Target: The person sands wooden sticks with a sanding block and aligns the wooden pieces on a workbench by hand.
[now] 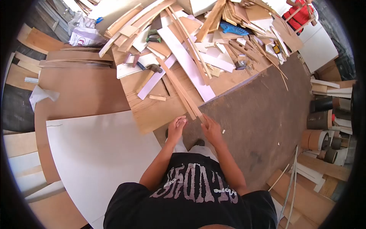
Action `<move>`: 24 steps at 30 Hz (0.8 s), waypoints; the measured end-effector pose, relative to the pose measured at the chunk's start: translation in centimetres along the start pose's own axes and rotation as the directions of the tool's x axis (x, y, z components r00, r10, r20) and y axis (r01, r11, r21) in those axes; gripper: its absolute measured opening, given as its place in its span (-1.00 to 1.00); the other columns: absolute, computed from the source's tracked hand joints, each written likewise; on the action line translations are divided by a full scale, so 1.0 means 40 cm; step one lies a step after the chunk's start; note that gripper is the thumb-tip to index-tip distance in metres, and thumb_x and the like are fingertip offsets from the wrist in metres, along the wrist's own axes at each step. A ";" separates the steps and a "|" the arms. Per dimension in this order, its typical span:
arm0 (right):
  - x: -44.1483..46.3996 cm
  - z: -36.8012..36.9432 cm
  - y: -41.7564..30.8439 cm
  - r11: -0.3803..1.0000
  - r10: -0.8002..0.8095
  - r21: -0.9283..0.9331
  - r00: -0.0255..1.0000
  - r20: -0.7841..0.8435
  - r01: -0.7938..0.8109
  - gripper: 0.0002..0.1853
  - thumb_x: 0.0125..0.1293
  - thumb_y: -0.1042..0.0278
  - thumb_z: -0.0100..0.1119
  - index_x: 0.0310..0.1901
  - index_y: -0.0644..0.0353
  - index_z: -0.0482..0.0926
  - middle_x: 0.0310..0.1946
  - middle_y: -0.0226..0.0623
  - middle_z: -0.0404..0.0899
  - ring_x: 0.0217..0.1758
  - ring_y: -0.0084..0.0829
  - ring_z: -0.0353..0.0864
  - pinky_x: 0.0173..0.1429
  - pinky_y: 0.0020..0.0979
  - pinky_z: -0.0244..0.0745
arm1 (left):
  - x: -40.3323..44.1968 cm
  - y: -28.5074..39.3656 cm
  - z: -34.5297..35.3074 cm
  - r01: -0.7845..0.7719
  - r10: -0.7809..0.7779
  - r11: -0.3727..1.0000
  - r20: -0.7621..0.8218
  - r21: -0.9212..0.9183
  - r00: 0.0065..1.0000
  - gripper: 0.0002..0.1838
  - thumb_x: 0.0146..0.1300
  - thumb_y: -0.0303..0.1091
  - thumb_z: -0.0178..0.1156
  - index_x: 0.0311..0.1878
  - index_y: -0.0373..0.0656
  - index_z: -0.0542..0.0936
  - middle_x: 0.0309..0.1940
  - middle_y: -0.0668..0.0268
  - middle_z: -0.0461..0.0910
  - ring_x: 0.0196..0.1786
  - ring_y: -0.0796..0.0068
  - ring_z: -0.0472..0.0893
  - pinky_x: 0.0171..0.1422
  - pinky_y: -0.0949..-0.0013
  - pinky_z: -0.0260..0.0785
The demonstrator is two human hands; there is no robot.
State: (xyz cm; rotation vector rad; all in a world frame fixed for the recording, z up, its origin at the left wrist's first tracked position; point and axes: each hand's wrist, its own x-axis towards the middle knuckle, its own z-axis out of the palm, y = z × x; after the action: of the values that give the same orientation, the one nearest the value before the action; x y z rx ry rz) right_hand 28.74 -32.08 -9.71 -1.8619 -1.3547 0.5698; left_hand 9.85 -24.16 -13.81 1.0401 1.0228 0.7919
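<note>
Thin wooden strips lie slanting over the near edge of the wooden workbench. At their near end my right hand is closed on the strips. My left hand is just left of the strip ends, its fingers curled together; whether anything small is between them cannot be made out. A hammer rests on the bench beyond, beside a pale lilac board. A small wood piece lies nearer the edge.
Scrap boards heap up at the bench's back, with a blue tool among them. A large white sheet is at left. A person in red stands far right. Rolls and boards line the right side.
</note>
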 end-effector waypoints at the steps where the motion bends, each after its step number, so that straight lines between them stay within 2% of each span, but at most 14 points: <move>1: 0.034 0.030 -0.014 0.999 -0.033 0.040 0.999 -0.009 0.033 -0.56 0.27 0.46 0.24 0.22 0.15 0.58 -0.04 0.10 0.64 -0.01 0.09 0.66 0.04 -0.10 0.58 | 0.010 0.016 -0.013 -0.009 0.009 1.000 -0.021 0.019 1.000 -0.66 0.46 -0.27 0.20 0.17 -0.28 0.56 -0.07 0.22 0.70 0.00 0.46 0.68 0.12 0.42 0.48; 3: 0.102 0.091 -0.045 0.999 -0.048 0.013 0.998 -0.038 0.049 -0.58 0.25 0.48 0.24 0.18 0.16 0.59 -0.06 0.09 0.62 -0.03 0.10 0.65 0.03 -0.09 0.58 | 0.034 0.042 -0.046 -0.025 0.026 0.999 -0.046 0.031 0.999 -0.67 0.47 -0.28 0.19 0.17 -0.28 0.57 -0.07 0.21 0.70 -0.01 0.46 0.68 0.10 0.40 0.50; 5: 0.162 0.143 -0.070 0.998 -0.063 -0.021 0.996 -0.070 0.062 -0.60 0.24 0.50 0.24 0.15 0.17 0.61 -0.08 0.07 0.60 -0.05 0.11 0.63 0.03 -0.08 0.57 | 0.065 0.051 -0.088 0.039 -0.038 0.999 -0.055 0.001 0.998 -0.68 0.47 -0.27 0.18 0.17 -0.23 0.58 -0.09 0.26 0.70 -0.07 0.50 0.68 -0.01 0.44 0.50; 8: 0.269 0.223 -0.101 0.987 -0.152 -0.072 0.982 -0.114 0.144 -0.61 0.23 0.50 0.24 0.13 0.16 0.62 -0.16 0.05 0.55 -0.10 0.10 0.60 0.00 -0.06 0.56 | 0.107 0.092 -0.153 0.046 -0.045 0.999 -0.084 0.004 0.995 -0.69 0.47 -0.24 0.18 0.16 -0.19 0.59 -0.11 0.29 0.70 -0.10 0.50 0.69 -0.04 0.42 0.49; 10: 0.324 0.285 -0.109 0.972 -0.134 -0.215 0.975 -0.177 0.094 -0.61 0.22 0.52 0.24 0.12 0.14 0.62 -0.18 0.05 0.55 -0.09 0.07 0.60 0.00 -0.07 0.56 | 0.134 0.092 -0.198 0.042 -0.041 0.999 -0.088 0.002 0.995 -0.66 0.46 -0.20 0.19 0.16 -0.20 0.59 -0.09 0.25 0.70 -0.08 0.45 0.70 -0.01 0.38 0.51; 11: 0.359 0.313 -0.110 0.973 -0.132 -0.213 0.974 -0.185 0.092 -0.61 0.22 0.52 0.24 0.12 0.14 0.62 -0.18 0.05 0.55 -0.09 0.07 0.60 0.00 -0.07 0.56 | 0.151 0.091 -0.221 0.042 -0.041 0.999 -0.092 0.004 0.995 -0.63 0.45 -0.15 0.21 0.16 -0.21 0.59 -0.08 0.21 0.70 -0.07 0.39 0.71 0.02 0.34 0.53; 13: 0.423 0.352 -0.113 0.963 -0.149 -0.254 0.969 -0.196 0.096 -0.62 0.21 0.52 0.23 0.09 0.12 0.64 -0.18 0.03 0.56 -0.09 0.03 0.60 0.01 -0.07 0.55 | 0.182 0.087 -0.257 0.032 -0.032 0.999 -0.085 0.004 0.996 -0.65 0.47 -0.20 0.19 0.15 -0.23 0.59 -0.10 0.21 0.70 -0.10 0.40 0.70 0.00 0.36 0.54; 15: 0.473 0.389 -0.121 0.958 -0.114 -0.281 0.972 -0.207 0.053 -0.65 0.23 0.48 0.20 0.07 0.08 0.65 -0.19 0.03 0.57 -0.07 0.02 0.61 0.03 -0.08 0.55 | 0.203 0.084 -0.271 0.001 -0.003 0.999 -0.027 -0.044 1.000 -0.68 0.49 -0.24 0.16 0.15 -0.25 0.58 -0.12 0.19 0.70 -0.14 0.43 0.69 -0.02 0.39 0.54; 17: 0.523 0.421 -0.131 0.938 -0.068 -0.347 0.971 -0.231 -0.017 -0.62 0.20 0.41 0.22 0.09 0.21 0.64 -0.18 0.10 0.55 -0.05 0.07 0.59 0.07 -0.02 0.50 | 0.230 0.093 -0.276 -0.009 0.009 0.999 -0.004 -0.040 1.000 -0.70 0.51 -0.28 0.13 0.16 -0.26 0.57 -0.13 0.19 0.69 -0.18 0.44 0.68 -0.03 0.41 0.54; 18: 0.540 0.430 -0.137 0.939 -0.062 -0.343 0.970 -0.234 -0.023 -0.62 0.20 0.41 0.22 0.09 0.21 0.64 -0.18 0.10 0.55 -0.05 0.07 0.59 0.07 -0.02 0.50 | 0.240 0.098 -0.284 -0.023 0.023 1.000 0.042 0.003 0.999 -0.69 0.51 -0.28 0.13 0.16 -0.27 0.57 -0.13 0.19 0.69 -0.18 0.45 0.68 -0.03 0.40 0.54; 20: 0.540 0.433 -0.136 0.915 0.011 -0.391 0.974 -0.226 -0.101 -0.67 0.27 0.38 0.17 0.08 0.03 0.64 -0.13 0.03 0.56 -0.05 0.04 0.60 0.04 -0.04 0.56 | 0.250 0.103 -0.302 -0.047 0.040 0.997 0.116 0.057 0.992 -0.68 0.49 -0.29 0.15 0.17 -0.26 0.56 -0.11 0.19 0.68 -0.18 0.46 0.68 -0.04 0.39 0.53; 21: 0.529 0.430 -0.138 0.913 0.024 -0.392 0.972 -0.232 -0.116 -0.67 0.27 0.38 0.17 0.08 0.03 0.64 -0.13 0.03 0.56 -0.05 0.04 0.60 0.04 -0.04 0.56 | 0.261 0.089 -0.311 -0.039 0.031 0.997 0.128 0.060 0.991 -0.68 0.49 -0.29 0.15 0.17 -0.26 0.56 -0.11 0.19 0.68 -0.18 0.46 0.68 -0.04 0.39 0.53; 23: 0.492 0.411 -0.133 0.962 0.078 -0.238 0.968 -0.237 -0.136 -0.62 0.26 0.38 0.19 0.13 0.02 0.62 -0.06 0.04 0.54 -0.05 0.05 0.60 0.04 -0.04 0.56 | 0.281 0.056 -0.316 -0.022 0.019 0.999 0.089 0.033 0.996 -0.68 0.47 -0.30 0.18 0.18 -0.25 0.56 -0.15 0.24 0.69 -0.20 0.47 0.67 -0.06 0.40 0.52; 24: 0.458 0.397 -0.126 0.957 0.094 -0.245 0.966 -0.240 -0.154 -0.62 0.26 0.38 0.19 0.13 0.02 0.62 -0.06 0.04 0.54 -0.05 0.05 0.60 0.04 -0.04 0.56 | 0.281 0.053 -0.313 -0.007 0.004 1.000 0.102 0.030 0.995 -0.68 0.47 -0.30 0.18 0.18 -0.25 0.56 -0.15 0.24 0.69 -0.20 0.47 0.67 -0.06 0.40 0.52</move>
State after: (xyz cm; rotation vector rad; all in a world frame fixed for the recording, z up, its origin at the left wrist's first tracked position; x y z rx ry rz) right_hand 20.49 -9.18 -14.24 -2.1650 -1.2126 0.2369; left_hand 1.76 -9.60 -17.03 1.0983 0.9479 0.7225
